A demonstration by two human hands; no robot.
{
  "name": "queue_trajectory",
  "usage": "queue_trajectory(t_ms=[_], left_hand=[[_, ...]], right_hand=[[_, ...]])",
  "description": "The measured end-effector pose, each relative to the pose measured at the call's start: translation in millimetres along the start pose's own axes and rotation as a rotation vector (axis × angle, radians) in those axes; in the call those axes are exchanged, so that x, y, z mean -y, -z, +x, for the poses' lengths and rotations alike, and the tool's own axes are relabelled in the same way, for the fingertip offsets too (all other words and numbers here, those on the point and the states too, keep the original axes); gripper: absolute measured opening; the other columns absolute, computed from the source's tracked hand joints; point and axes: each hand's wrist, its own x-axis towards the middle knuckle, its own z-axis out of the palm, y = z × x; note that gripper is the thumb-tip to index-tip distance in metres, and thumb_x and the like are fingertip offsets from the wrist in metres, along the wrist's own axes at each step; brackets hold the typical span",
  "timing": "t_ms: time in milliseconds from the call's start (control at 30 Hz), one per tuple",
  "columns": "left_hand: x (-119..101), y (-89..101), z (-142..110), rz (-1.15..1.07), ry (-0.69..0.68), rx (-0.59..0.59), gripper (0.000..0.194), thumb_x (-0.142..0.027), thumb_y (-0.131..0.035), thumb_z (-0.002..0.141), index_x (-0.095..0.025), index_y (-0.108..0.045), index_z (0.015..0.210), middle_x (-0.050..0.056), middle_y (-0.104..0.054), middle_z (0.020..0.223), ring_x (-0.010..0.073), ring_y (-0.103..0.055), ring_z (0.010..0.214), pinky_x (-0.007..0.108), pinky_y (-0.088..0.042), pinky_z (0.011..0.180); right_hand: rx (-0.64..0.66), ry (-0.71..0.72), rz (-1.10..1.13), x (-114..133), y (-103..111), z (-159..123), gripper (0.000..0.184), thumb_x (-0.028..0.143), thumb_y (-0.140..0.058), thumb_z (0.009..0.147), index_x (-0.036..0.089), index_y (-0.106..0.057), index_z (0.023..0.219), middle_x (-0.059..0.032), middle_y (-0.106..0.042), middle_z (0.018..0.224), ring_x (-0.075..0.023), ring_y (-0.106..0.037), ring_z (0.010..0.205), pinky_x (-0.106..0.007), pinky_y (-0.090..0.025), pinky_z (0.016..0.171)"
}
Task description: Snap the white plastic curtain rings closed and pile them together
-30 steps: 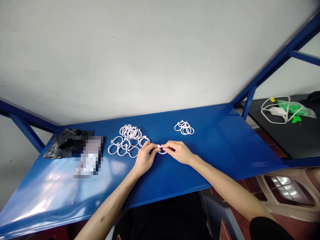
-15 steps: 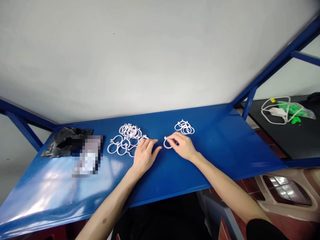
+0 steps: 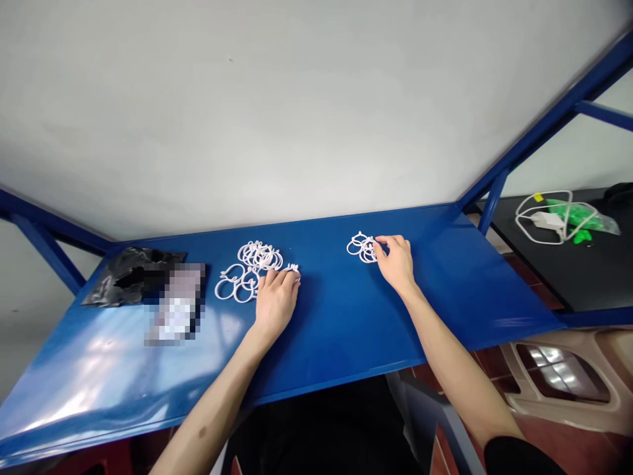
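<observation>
White curtain rings with small eyelets lie in two groups on the blue table (image 3: pixel 341 330). The larger pile (image 3: pixel 260 256) is left of the middle, with several looser rings (image 3: pixel 230 285) in front of it. Over the right part of this group, my left hand (image 3: pixel 277 300) is closed with its fingers curled down on a ring, which they mostly cover. Farther right, my right hand (image 3: pixel 397 262) pinches a ring between thumb and forefinger at the right side of the smaller group (image 3: pixel 360 245). My fingers partly hide that ring.
A crumpled black plastic bag (image 3: pixel 123 280) lies at the left, beside a blurred-out flat item (image 3: pixel 178 303). Blue frame bars (image 3: pixel 494 194) rise at both ends. A black side table (image 3: pixel 539 277) holds a white cable (image 3: pixel 524 231) and a green bag (image 3: pixel 576 214).
My right hand has moved right and away from me, carrying a ring to the smaller group. My left hand has shifted slightly left, and its spread fingers have curled onto the rings.
</observation>
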Motion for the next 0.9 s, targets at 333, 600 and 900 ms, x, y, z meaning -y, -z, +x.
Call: queue_trajectory(t_ms=[333,600,900], left_hand=[[-3.2,4.3,0.7,-0.175,0.026,-0.011,0.008,-0.025,-0.069,0.093,-0.025,-0.067,0.101,0.003,-0.074,0.090,0.0263,-0.060,0.088,0.039,-0.040,0.077],[-8.9,5.1,0.6,-0.249,-0.001,-0.073,0.007,-0.030,-0.072,0.092,-0.025,-0.068,0.090,0.001,-0.075,0.088,0.0233,-0.060,0.085,0.038,-0.041,0.078],[-20.6,6.6,-1.8,-0.400,-0.144,-0.078,0.008,-0.029,-0.064,0.097,-0.026,-0.069,0.092,0.001,-0.075,0.087,0.0184,-0.062,0.082,0.036,-0.049,0.079]], right_hand=[[0.072,0.370,0.164,45.2,-2.9,-26.2,0.020,0.029,-0.055,0.101,0.024,-0.072,0.109,-0.0097,-0.069,0.106,-0.0277,-0.059,0.102,-0.046,-0.049,0.095],[0.423,0.606,0.234,72.0,-13.2,-51.7,0.021,0.032,-0.054,0.104,0.023,-0.069,0.115,-0.0081,-0.072,0.104,-0.0243,-0.064,0.096,-0.042,-0.055,0.087],[0.428,0.553,0.268,74.1,-16.4,-56.6,0.014,0.031,-0.062,0.100,0.023,-0.064,0.111,-0.0077,-0.073,0.106,-0.0247,-0.067,0.098,-0.042,-0.054,0.088]])
